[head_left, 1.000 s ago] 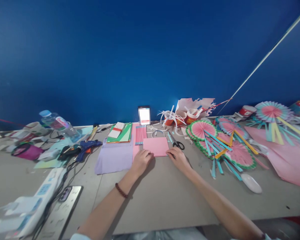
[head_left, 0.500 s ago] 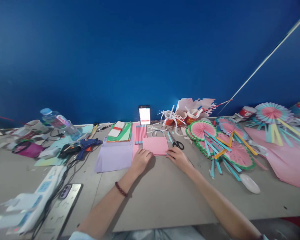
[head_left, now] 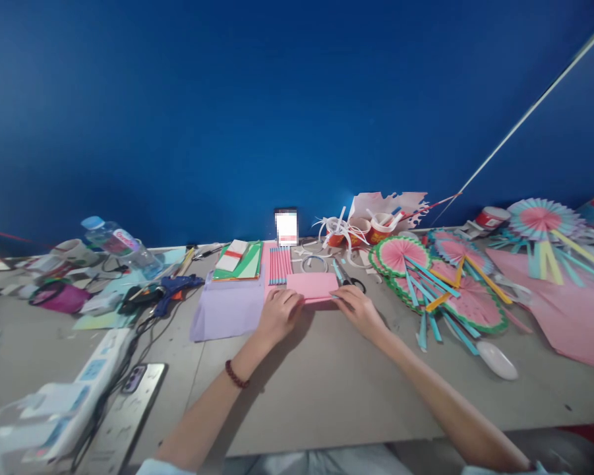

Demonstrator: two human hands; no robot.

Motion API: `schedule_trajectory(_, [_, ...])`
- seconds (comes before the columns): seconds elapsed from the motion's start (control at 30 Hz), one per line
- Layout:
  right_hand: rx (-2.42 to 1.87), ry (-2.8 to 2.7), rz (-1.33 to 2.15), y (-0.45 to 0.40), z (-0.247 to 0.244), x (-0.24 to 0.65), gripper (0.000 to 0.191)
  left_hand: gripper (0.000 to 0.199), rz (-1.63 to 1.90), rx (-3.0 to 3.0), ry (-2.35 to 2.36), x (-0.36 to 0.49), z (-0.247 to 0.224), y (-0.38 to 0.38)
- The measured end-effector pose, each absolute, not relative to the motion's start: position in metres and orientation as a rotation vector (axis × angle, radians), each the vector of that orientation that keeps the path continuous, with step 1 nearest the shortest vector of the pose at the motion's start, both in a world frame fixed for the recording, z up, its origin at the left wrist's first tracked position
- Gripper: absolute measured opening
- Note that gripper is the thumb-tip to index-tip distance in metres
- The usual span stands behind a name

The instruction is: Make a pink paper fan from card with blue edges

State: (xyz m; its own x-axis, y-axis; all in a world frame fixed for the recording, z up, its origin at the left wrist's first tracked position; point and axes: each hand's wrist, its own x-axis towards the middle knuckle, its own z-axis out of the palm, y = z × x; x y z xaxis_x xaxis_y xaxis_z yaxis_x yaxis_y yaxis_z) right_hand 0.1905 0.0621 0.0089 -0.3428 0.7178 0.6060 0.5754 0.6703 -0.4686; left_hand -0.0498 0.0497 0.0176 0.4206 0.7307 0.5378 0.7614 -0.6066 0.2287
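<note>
A folded sheet of pink paper (head_left: 310, 285) lies at the middle of the table, its near edge raised a little. My left hand (head_left: 281, 313) pinches that edge at its left corner, fingers bent over the paper. At the right corner my right hand (head_left: 358, 307) grips the same edge between thumb and fingers. Behind the paper are several pink and blue striped strips (head_left: 279, 265) in a row on a pink sheet. Black-handled scissors (head_left: 358, 284) lie just beyond my right hand, partly hidden by it.
Lilac paper (head_left: 227, 313) and green sheets (head_left: 250, 260) lie to the left. Farther left are a glue gun (head_left: 171, 290), a bottle (head_left: 123, 244), a power strip (head_left: 91, 382) and a phone (head_left: 131, 412). Pleated paper fans (head_left: 403, 254) and a white oval object (head_left: 497, 359) sit right.
The paper's near edge has been lifted and turned in, so the visible pink face is shorter. Both hands have moved with it, and the right hand now covers more of the scissors.
</note>
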Motion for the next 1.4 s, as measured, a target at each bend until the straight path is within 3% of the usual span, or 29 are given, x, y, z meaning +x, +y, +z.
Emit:
schedule_trajectory(0.3, [-0.901, -2.043, 0.259, 0.057, 0.111, 0.177, 0.02, 0.022, -1.343, -2.836, -1.389, -0.023, 0.104, 0.046])
schedule_trajectory(0.5, [-0.91, -1.839, 0.438, 0.058, 0.149, 0.167, 0.019, 0.022, -1.663, -2.825, -1.392, -0.022, 0.148, 0.047])
schedule_trajectory(0.7, [-0.907, -1.768, 0.612, 0.057, 0.155, 0.157, 0.015, 0.018, -1.65, -2.828, -1.398, -0.034, 0.156, 0.038])
schedule_trajectory(1.4, [-0.88, -1.768, 0.652, 0.056, 0.15, 0.155, 0.017, 0.018, -1.642, -2.865, -1.439, -0.031, 0.156, 0.033])
